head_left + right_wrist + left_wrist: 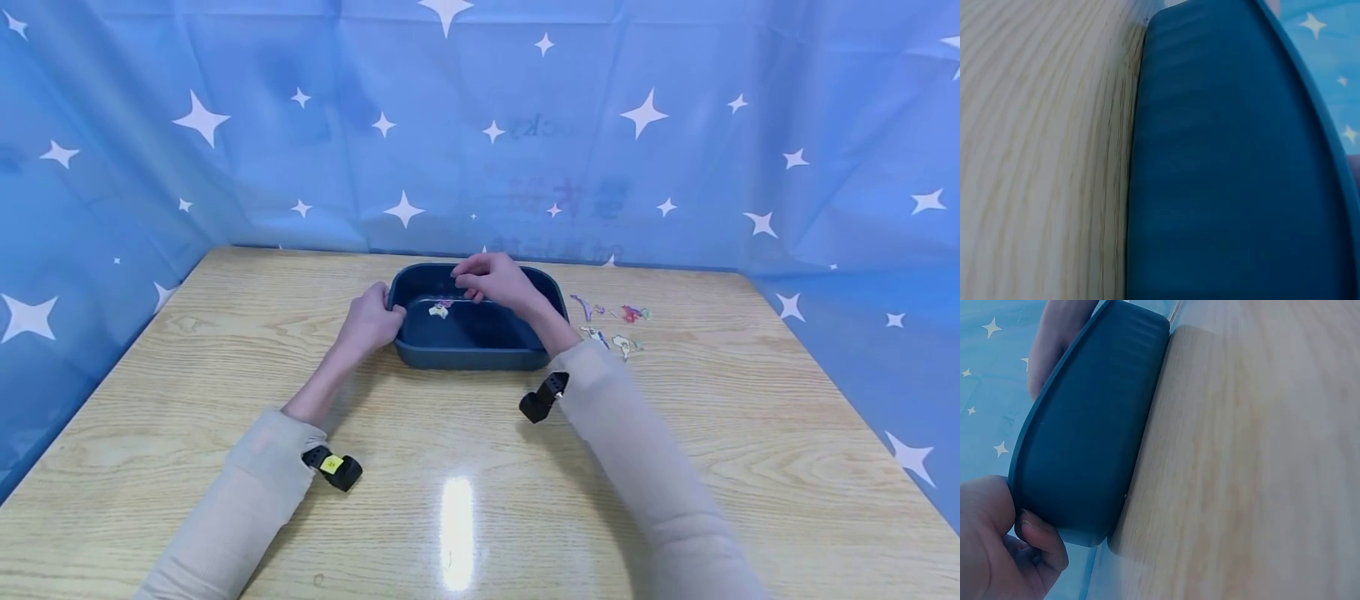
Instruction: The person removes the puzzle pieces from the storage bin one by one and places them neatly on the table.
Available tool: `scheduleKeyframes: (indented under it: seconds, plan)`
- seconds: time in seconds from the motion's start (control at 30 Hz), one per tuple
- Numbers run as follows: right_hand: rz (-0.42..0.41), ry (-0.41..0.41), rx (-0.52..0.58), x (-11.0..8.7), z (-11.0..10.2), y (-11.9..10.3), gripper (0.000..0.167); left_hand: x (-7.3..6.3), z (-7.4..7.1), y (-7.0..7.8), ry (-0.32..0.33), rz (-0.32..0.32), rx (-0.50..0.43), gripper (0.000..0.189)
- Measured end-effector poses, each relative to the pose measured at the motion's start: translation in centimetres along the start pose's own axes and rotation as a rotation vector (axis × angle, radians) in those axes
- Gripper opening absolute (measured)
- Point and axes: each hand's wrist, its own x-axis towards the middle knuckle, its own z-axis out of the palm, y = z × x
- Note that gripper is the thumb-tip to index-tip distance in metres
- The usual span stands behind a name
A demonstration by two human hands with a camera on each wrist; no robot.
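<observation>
A dark blue rectangular plastic bin [472, 358] stands on the table. My left hand [372, 318] grips its left end, and in the left wrist view the fingers of that hand [1007, 550] bend round the rim at the corner. My right hand [495, 282] hangs over the inside of the bin, its fingers loosely bent, with nothing visible between them. Below and left of it, small colourful flat pieces [440, 309] lie on the bin's floor. The right wrist view is mostly filled by the bin's outer wall [1229, 162]; the right fingers are hidden there.
Several small colourful flat cutouts, among them a purple piece [582, 307], a red piece [632, 313] and a white piece [622, 345], lie right of the bin on the wooden table [390, 500]. A blue star-patterned curtain [300, 150] hangs behind the table.
</observation>
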Motion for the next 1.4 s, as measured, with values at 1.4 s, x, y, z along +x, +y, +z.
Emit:
scheduleKeyframes:
  seconds: [1.4]
  plan:
    - [-0.048,-0.081,-0.479,1.4,3.6,1.1,0.013,0.0,-0.1,0.0,0.006,0.009,0.009,0.009]
